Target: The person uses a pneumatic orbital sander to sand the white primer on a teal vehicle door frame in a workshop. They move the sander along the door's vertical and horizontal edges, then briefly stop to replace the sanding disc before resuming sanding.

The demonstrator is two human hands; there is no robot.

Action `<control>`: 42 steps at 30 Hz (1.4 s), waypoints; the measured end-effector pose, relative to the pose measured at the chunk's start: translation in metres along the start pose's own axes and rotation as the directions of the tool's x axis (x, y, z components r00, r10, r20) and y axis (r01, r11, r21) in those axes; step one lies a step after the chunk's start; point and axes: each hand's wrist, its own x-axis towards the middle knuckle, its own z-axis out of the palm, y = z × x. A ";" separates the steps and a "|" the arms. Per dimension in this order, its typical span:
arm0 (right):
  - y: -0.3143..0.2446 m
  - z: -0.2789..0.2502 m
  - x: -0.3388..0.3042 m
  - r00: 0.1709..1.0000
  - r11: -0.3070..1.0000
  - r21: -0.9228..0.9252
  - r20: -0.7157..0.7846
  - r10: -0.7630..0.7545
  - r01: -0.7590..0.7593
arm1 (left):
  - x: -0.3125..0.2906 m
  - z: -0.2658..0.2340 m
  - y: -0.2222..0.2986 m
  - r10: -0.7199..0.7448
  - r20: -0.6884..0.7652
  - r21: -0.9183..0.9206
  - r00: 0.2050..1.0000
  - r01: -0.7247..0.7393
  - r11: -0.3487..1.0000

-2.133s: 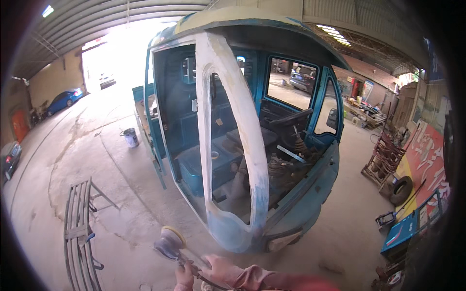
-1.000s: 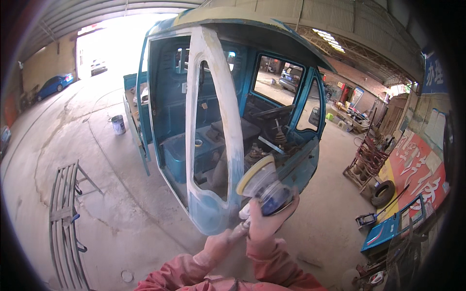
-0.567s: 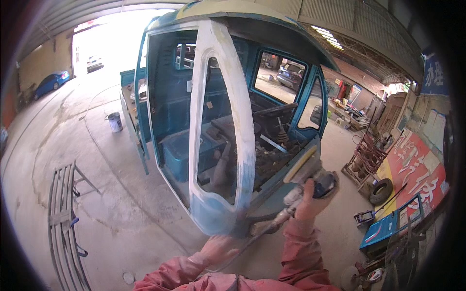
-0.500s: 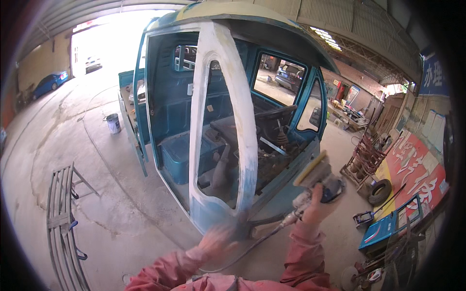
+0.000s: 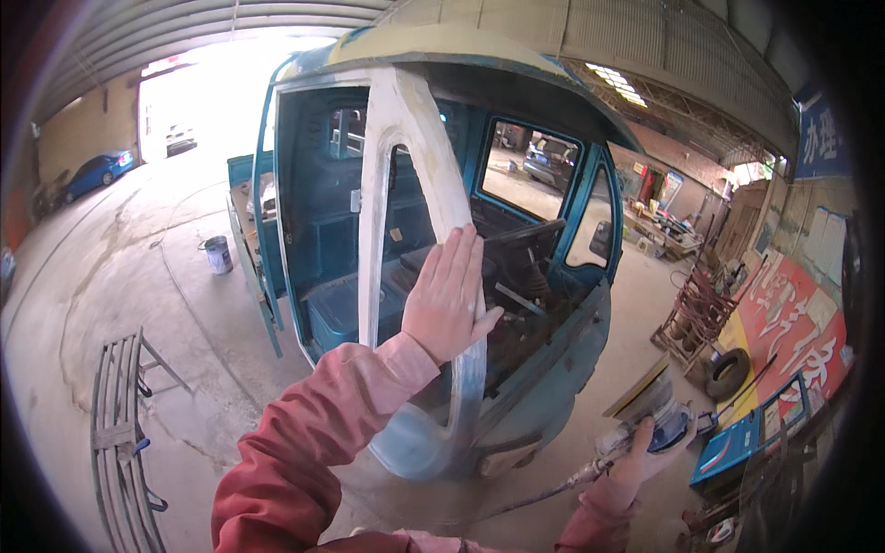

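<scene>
white paint, dull and patchy, covers most of the corner pillar (image 5: 442,198) of a small blue truck cab (image 5: 576,355) in the head view. lower down, the pillar turns a cloudy light blue. the left hand (image 5: 447,300) lies flat on the pillar, about halfway up, with its back to us. its four fingers are straight and close together, and point up. its thumb sticks out to the right. a red sleeve (image 5: 309,429) comes up to it from the bottom.

the right hand (image 5: 634,456) is low on the right, curled around a round sander (image 5: 662,417). its thumb is on the near side of the sander. the sander is well apart from the pillar, out past the front of the cab. its wide, flat pad (image 5: 638,392) is tilted and faces up and left. a thin line (image 5: 544,490) runs from the sander down to the left; i cannot tell if it is a hose or a cord.

inside the cab is a dark steering wheel (image 5: 525,232). on the floor to the left are a bucket (image 5: 218,256) and a rack of long metal bars (image 5: 114,436). a blue car (image 5: 100,175) is farther back. to the right, a black tire (image 5: 728,370) leans near a red and yellow sign (image 5: 795,318), with a loose blue door (image 5: 728,450) just below.
</scene>
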 end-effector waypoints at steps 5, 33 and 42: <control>0.018 -0.010 0.020 0.996 0.996 -0.068 0.082 -0.044 0.049 | 0.055 0.008 -0.020 -0.086 -0.211 0.170 0.974 0.124 0.978; 0.048 -0.029 0.031 0.912 0.967 -0.039 0.324 0.252 -0.254 | 0.048 0.041 0.029 -0.152 -0.203 0.299 0.967 0.209 0.931; 0.053 -0.018 0.025 0.961 0.993 -0.074 0.252 0.110 -0.095 | -0.030 0.063 0.065 -0.128 -0.035 0.163 0.991 0.132 0.978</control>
